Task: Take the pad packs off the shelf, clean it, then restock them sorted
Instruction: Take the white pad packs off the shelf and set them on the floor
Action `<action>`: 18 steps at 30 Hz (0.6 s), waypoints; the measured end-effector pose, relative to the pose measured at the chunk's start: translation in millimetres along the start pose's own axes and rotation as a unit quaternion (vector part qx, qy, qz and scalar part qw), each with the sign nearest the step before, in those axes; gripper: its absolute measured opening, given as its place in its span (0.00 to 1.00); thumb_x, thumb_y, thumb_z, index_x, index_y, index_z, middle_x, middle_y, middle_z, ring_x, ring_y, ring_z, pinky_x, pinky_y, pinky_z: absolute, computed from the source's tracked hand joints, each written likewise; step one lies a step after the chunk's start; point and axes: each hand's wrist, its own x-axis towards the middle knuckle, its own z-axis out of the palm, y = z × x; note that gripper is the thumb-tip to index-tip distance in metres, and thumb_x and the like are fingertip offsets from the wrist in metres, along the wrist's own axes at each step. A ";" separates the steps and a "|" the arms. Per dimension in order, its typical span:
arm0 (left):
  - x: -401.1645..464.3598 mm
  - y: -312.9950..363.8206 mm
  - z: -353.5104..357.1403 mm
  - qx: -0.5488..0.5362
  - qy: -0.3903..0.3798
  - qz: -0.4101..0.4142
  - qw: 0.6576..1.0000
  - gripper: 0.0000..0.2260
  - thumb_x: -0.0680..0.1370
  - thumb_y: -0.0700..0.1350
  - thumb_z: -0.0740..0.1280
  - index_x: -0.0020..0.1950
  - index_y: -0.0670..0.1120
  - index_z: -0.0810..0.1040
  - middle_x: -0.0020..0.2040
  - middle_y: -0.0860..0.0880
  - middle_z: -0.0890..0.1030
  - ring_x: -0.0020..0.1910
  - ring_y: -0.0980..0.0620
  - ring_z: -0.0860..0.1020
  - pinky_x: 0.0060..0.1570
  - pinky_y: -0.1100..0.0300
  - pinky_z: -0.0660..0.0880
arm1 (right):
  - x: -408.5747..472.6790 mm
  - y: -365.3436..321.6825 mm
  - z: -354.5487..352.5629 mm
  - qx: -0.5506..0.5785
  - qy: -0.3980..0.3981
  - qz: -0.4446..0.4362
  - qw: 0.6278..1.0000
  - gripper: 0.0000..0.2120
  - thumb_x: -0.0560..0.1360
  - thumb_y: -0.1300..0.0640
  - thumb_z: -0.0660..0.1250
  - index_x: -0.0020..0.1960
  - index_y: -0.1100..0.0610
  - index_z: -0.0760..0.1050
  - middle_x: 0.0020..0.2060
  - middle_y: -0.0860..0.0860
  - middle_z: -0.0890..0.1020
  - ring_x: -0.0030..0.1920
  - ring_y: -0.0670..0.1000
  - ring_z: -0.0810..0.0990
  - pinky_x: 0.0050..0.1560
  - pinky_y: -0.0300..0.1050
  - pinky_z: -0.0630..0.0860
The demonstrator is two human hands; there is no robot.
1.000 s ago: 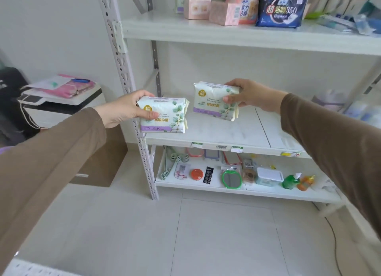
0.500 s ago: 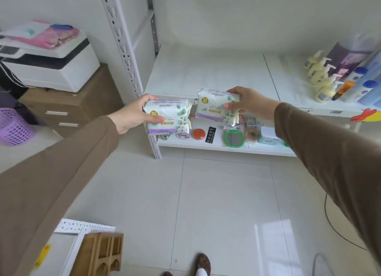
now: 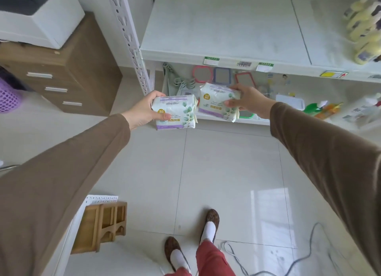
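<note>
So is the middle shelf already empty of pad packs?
Yes, on the part in view. The middle shelf board lies bare; the two pad packs are in the hands, off it.

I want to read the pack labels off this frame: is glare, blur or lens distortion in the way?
Head view: the left hand's pack is fairly sharp, the right hand's pack slightly softer; yellow bottles at the edge are blurred; the shelf upright bows from wide-angle distortion; window glare sits only on the floor tiles.

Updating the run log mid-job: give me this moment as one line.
left hand: holds pad pack | right hand: holds second pad pack | middle shelf: bare on left | packs: off shelf, above floor
</note>
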 end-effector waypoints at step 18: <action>123.5 -203.9 52.1 0.008 -0.008 -0.075 0.997 0.32 0.63 0.44 0.83 0.63 0.52 0.72 0.58 0.50 0.81 0.59 0.49 0.80 0.63 0.45 0.75 | 162.1 138.7 134.6 -0.047 0.011 0.006 0.999 0.33 0.69 0.51 0.79 0.70 0.54 0.71 0.59 0.52 0.75 0.56 0.53 0.76 0.52 0.42 0.69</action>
